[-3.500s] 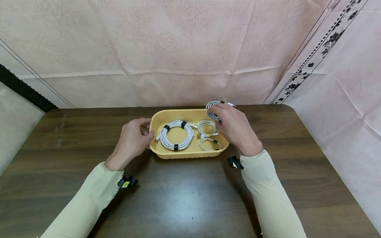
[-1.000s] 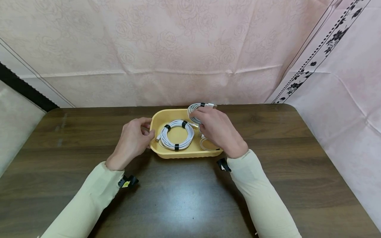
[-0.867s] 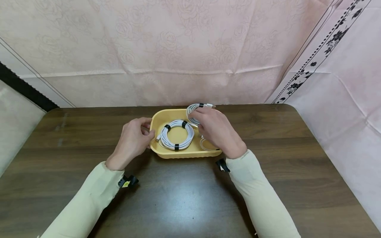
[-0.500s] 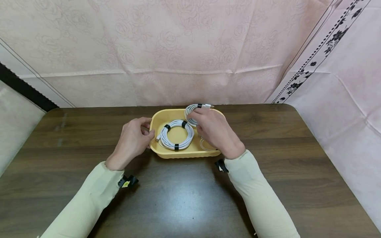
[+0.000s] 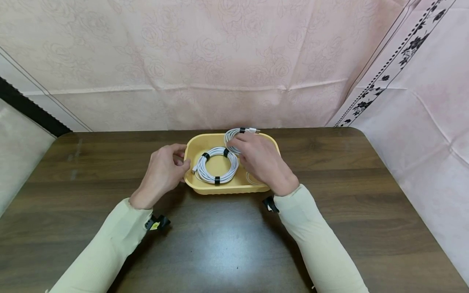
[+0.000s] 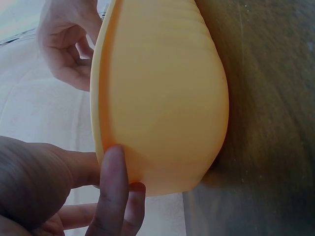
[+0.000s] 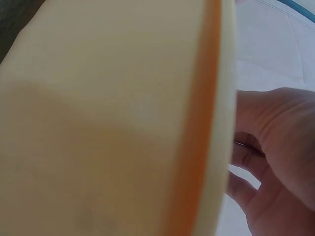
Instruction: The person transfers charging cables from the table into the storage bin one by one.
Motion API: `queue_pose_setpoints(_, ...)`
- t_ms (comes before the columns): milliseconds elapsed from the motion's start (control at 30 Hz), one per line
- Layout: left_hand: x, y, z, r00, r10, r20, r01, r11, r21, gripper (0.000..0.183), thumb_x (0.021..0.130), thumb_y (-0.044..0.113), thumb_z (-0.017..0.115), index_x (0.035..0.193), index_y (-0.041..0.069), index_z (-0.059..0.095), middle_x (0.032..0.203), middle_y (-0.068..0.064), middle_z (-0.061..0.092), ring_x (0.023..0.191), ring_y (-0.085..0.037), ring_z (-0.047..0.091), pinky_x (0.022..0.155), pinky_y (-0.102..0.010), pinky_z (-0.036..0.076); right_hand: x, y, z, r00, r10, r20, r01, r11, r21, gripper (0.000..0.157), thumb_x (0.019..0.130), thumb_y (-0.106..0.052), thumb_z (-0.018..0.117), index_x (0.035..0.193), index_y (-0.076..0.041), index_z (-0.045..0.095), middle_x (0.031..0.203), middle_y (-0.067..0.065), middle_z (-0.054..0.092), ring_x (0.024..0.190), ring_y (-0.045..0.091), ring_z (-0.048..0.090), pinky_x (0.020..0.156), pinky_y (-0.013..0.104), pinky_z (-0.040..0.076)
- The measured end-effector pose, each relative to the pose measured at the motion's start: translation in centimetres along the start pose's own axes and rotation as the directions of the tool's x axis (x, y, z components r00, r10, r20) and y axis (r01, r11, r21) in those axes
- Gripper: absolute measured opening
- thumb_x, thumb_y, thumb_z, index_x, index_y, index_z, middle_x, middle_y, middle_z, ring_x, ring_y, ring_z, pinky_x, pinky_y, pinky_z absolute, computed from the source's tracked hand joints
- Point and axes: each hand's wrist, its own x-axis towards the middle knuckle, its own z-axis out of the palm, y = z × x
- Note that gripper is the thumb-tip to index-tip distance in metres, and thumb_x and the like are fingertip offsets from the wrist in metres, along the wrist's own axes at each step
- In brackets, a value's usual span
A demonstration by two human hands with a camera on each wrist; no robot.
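A yellow plastic tray [image 5: 234, 188] stands near the table's far edge. My left hand [image 5: 161, 173] pinches its left end; in the left wrist view the thumb [image 6: 114, 169] lies against the outer wall [image 6: 162, 98]. My right hand [image 5: 261, 160] holds a coiled grey-white cable [image 5: 231, 135] with a black tie, tilted up over the back rim. In the tray's left half lies a larger coiled white cable [image 5: 207, 178] with several black ties. A thin coil [image 5: 250, 179] shows partly below the right hand. In the right wrist view the tray wall hides the right hand's fingertips.
The dark wooden table [image 5: 227, 244] spreads around the tray. Behind its far edge hangs a pale floral cloth [image 5: 205, 81], with another cloth [image 5: 421, 142] on the right side.
My right hand has moved left over the tray with the coiled cable, lately only a little. It now covers the small coils seen at the right end earlier. The left hand has stayed put.
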Motion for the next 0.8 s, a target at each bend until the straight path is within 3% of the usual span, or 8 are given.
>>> queue_pose_setpoints(200, -0.01, 0.0, 0.05, 1.0, 0.0, 0.001, 0.0, 1.0, -0.002, 0.045, 0.095, 0.007, 0.06, 0.139, -0.002, 0.057, 0.112, -0.018, 0.065, 0.076, -0.023, 0.071, 0.053, -0.026, 0.059, 0.06, -0.27, -0.03, 1.0, 0.006, 0.021, -0.006, 1.0, 0.005, 0.046, 0.078, 0.013, 0.061, 0.113, -0.014, 0.074, 0.107, -0.001, 0.071, 0.085, 0.018, 0.064, 0.07, 0.031, 0.052)
queue_pose_setpoints(800, 0.09, -0.09, 0.12, 1.0, 0.003, -0.006, -0.003, 1.0, -0.001, 0.043, 0.095, 0.007, 0.06, 0.138, -0.001, 0.058, 0.112, -0.017, 0.067, 0.077, -0.02, 0.071, 0.054, -0.027, 0.059, 0.14, -1.01, 0.45, 0.996, 0.022, 0.083, -0.023, 1.0, 0.013, 0.043, 0.086, 0.008, 0.063, 0.119, -0.017, 0.072, 0.115, -0.002, 0.07, 0.097, 0.019, 0.065, 0.083, 0.033, 0.055)
